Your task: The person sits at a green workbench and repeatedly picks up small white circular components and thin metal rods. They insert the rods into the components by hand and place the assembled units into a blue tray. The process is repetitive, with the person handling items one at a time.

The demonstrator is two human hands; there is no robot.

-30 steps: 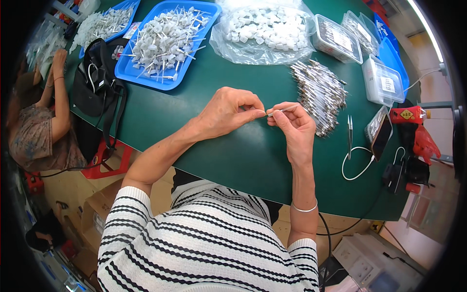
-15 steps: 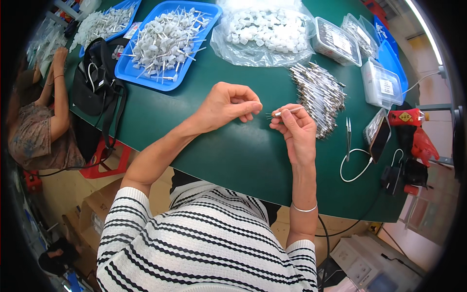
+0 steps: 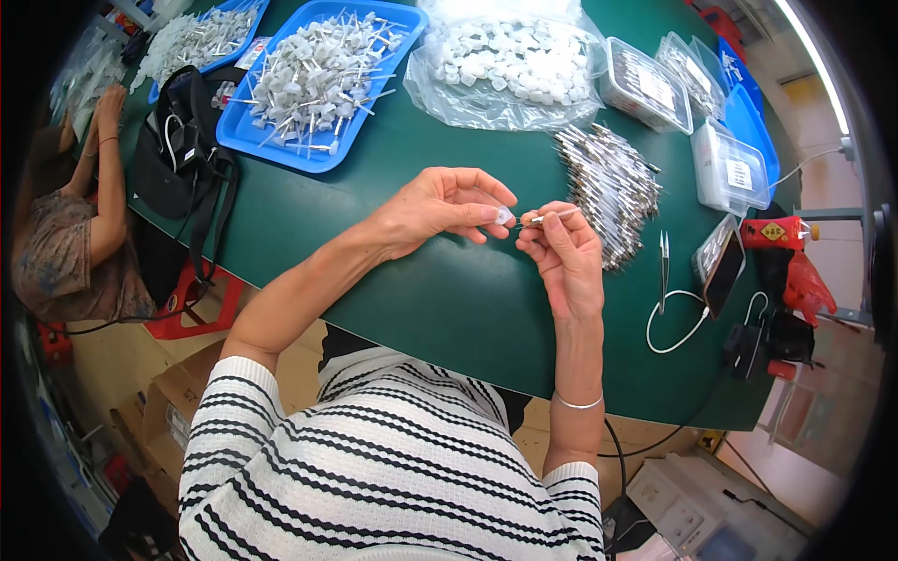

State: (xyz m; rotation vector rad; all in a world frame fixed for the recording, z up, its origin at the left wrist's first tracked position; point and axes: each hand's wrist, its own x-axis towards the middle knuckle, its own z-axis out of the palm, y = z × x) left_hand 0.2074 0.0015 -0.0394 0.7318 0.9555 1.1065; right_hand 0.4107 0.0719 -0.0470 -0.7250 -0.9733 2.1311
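Note:
My left hand [image 3: 458, 208] pinches a small translucent white cap [image 3: 504, 216] between thumb and fingertips. Just to its right, my right hand [image 3: 566, 245] grips a thin metal-and-white rod [image 3: 538, 220], whose fine wire ends point left at the cap. Cap and wire ends are very close; whether they touch I cannot tell. Right beside my right hand lies a heap of similar silvery rods [image 3: 613, 192]. A clear plastic bag [image 3: 426, 89] beyond my hands holds many loose white caps [image 3: 510, 65].
A blue tray [image 3: 327, 161] of capped rods stands at the back left, by a black bag [image 3: 168, 168]. Clear plastic boxes [image 3: 716, 192] line the right. Tweezers [image 3: 663, 271], a phone [image 3: 726, 280] and a white cable [image 3: 655, 348] lie nearer. Another person's arm [image 3: 110, 178] is far left.
The white cap now shows at my left fingertips, where it was not visible before. My left hand has moved slightly right and down, toward the rod in my nearly still right hand.

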